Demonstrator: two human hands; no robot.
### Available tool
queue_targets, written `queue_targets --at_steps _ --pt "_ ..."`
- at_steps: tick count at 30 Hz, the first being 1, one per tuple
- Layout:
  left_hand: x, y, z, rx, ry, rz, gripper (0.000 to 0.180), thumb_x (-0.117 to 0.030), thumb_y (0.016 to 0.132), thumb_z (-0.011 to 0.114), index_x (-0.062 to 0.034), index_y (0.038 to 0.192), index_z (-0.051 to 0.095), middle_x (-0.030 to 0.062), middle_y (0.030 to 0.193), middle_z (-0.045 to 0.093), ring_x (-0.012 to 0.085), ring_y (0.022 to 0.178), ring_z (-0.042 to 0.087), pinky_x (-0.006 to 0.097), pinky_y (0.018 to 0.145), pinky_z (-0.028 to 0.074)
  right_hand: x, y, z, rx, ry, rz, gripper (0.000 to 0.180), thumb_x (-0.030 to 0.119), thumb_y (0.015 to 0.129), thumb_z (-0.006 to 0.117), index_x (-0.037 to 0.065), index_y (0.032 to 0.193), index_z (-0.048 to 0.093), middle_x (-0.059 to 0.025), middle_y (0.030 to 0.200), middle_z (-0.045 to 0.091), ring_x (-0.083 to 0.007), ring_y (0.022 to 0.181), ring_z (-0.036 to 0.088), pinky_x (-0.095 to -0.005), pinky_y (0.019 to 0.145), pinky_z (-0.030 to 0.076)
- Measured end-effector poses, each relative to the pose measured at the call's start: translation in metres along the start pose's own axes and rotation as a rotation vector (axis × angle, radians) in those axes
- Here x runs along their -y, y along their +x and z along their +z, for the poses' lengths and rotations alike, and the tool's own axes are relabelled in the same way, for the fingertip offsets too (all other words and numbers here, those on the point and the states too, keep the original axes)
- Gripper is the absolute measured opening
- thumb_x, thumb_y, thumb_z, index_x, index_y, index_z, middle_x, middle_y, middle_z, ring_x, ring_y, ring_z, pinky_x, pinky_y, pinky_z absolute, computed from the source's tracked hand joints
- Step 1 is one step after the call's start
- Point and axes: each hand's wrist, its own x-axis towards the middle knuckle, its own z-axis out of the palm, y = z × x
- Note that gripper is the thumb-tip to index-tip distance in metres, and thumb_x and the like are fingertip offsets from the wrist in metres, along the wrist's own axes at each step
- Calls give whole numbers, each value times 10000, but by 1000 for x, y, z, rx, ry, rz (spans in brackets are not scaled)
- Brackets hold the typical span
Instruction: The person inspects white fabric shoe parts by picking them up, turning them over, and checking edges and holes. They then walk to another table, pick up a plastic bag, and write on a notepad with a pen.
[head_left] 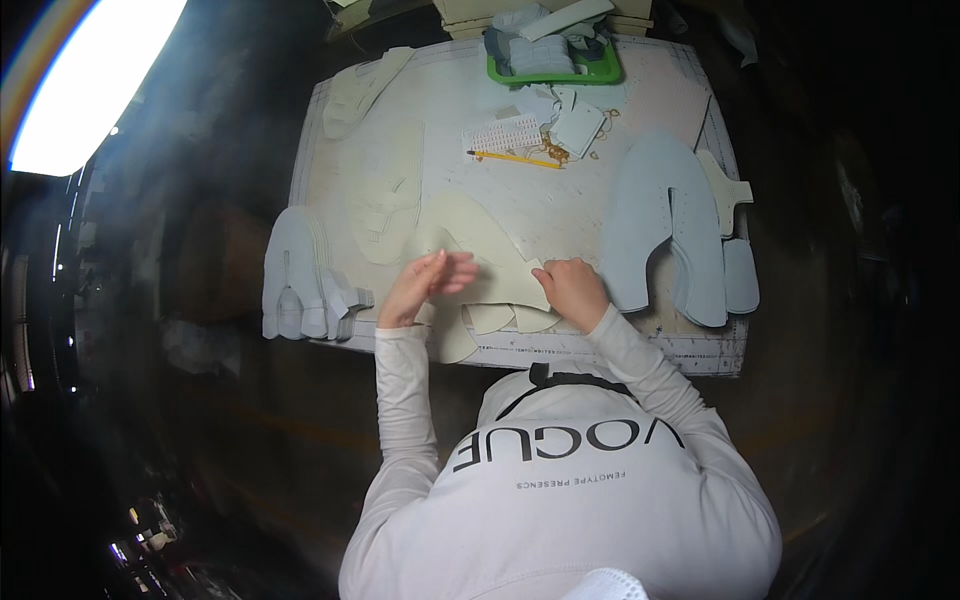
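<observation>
Where the pale, marked work table (pixel 570 205) has its left edge, a stack of light blue-grey, arch-shaped sheet pieces (pixel 290 255) lies with its layers slightly fanned. Farther back and a little to the right are long cream sheet pieces (pixel 368 92), and nearer the middle sits a second group of cream, curved-edged cutouts (pixel 390 195). The bare left hand (pixel 432 285), in a white sleeve, is loosely spread over the left part of a broad, curved cream sheet (pixel 480 240) at the near middle of the table; whether it touches the surface I cannot tell. Behind that sheet lie a white card with red rows (pixel 503 133), a yellow pencil (pixel 515 158), tan rubber bands (pixel 553 150) and, at the far edge, a bright green plastic tray (pixel 600 73) of grey and white pieces. The bare right hand (pixel 573 290), fingers curled, pinches the sheet's right corner. Just beyond it rest large light-blue, horseshoe-shaped pieces (pixel 640 190), with a small notched cream cutout (pixel 722 185) and a rounded blue-grey piece (pixel 740 275) along their right side.
</observation>
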Motion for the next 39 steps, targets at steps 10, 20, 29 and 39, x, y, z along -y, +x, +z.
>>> queue_targets --at_steps 10,20,29,39 --pt "-20 205 -45 -645 280 98 563 -319 832 617 -42 1287 434 172 1199 542 293 1028 565 362 866 456 -47 168 -47 -353 349 -300 70 65 793 619 12 839 614 -158 798 640 -286 679 631 -365 633 503" --pt "-18 271 5 -1040 724 57 909 -216 495 859 32 1242 405 225 1067 564 346 992 573 370 846 478 -67 241 20 -322 281 -271 279 -28 717 619 50 985 602 -126 971 574 -324 937 556 -372 822 457" --pt "-5 281 -21 -588 355 236 266 -113 750 706 1 978 632 54 832 660 133 692 611 250 640 498 -63 238 22 -492 328 -310 226 55 758 627 67 983 615 -88 998 572 -298 947 541 -379 822 442" --pt "-8 267 -1 -336 37 351 195 -34 850 609 -12 1043 610 5 852 641 61 713 580 204 634 487 -58 239 12 -538 299 -337 134 105 757 650 84 888 627 -53 905 596 -273 882 529 -364 780 436"
